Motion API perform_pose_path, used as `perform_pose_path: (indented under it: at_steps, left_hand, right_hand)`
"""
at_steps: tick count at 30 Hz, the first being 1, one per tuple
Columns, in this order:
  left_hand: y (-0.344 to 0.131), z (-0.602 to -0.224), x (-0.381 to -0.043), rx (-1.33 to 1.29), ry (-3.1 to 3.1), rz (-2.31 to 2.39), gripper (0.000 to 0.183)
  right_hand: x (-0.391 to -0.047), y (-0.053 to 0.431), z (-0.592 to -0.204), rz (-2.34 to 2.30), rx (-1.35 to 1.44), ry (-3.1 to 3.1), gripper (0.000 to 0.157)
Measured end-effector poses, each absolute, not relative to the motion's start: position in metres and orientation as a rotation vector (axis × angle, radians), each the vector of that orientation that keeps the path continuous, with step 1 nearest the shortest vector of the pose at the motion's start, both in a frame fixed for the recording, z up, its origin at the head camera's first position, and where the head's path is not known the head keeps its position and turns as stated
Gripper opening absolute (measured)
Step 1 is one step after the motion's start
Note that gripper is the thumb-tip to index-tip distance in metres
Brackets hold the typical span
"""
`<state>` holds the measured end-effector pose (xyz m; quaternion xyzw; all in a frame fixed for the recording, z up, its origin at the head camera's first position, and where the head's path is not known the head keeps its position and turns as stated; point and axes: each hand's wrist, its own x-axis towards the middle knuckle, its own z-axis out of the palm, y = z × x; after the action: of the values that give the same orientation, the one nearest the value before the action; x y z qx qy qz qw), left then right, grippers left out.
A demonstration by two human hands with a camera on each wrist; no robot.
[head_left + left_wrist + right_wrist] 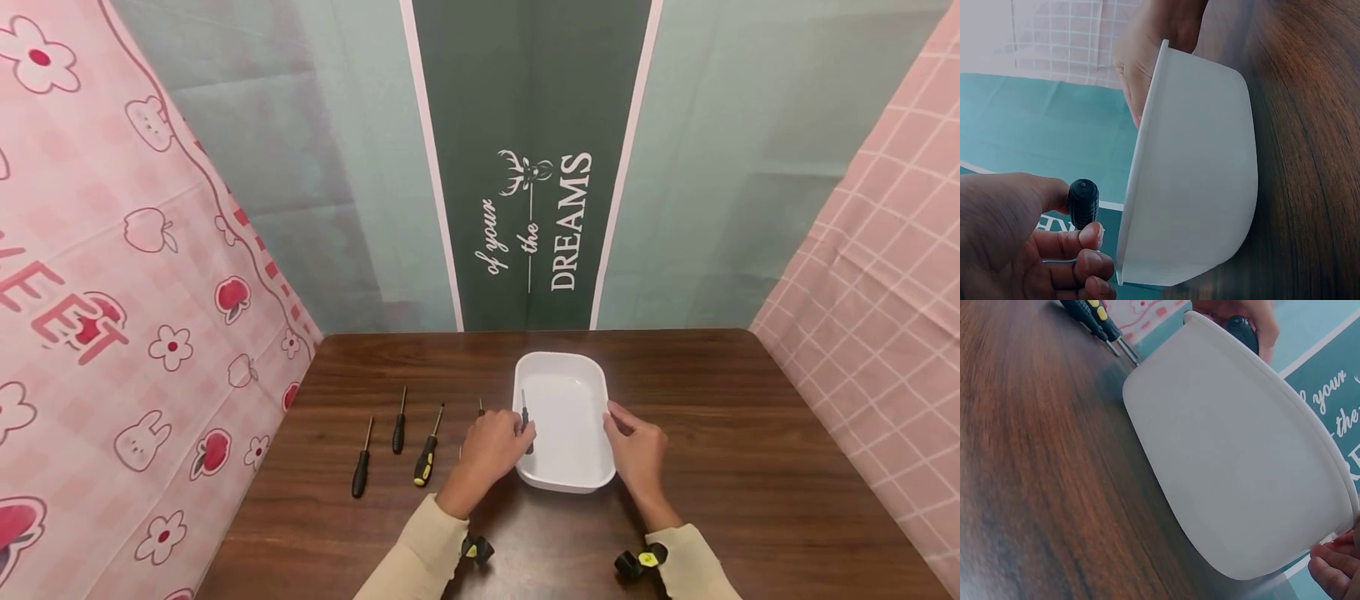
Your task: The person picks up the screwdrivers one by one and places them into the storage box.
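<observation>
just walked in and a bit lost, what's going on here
A person's left hand holds a screwdriver above the left side of a white tray, while the right hand grips the tray's right rim. Three other screwdrivers lie on the table to the left; another tool is mostly hidden by the left hand.

We looked down on a dark brown wooden table with rounded far corners, spreading from 4 to 8 o'clock. At 12 o'clock rose a creased teal cloth with a dark green band down its middle, edged by pale pink stripes. On the band, white lettering ran sideways, reading "of your," "the" and "DREAMS," around a small deer head. Toward 10 o'clock we saw a pink sheet printed with flowers, apples and a rabbit face; toward 2 o'clock, a white-gridded pink cloth. Soft light left a faint sheen on the table.
</observation>
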<state>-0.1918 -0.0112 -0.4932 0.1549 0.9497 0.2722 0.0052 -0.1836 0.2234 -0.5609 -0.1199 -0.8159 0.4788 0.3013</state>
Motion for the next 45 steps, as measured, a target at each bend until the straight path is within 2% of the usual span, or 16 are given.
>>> perform_pose_path:
  at_steps: [19,34,45]
  left_hand:
    - [-0.004,-0.491,-0.194,0.419,2.940,0.900,0.030]
    - [0.001,-0.490,-0.196,0.470,2.966,0.848,0.021]
    - [0.003,-0.489,-0.194,0.457,2.928,0.884,0.025]
  right_hand:
    - [-0.188,0.225,-0.558,1.284,-0.315,-2.153,0.022]
    - [-0.187,0.223,-0.558,1.272,-0.323,-2.149,0.022]
    - [-0.187,0.224,-0.558,1.256,-0.332,-2.177,0.023]
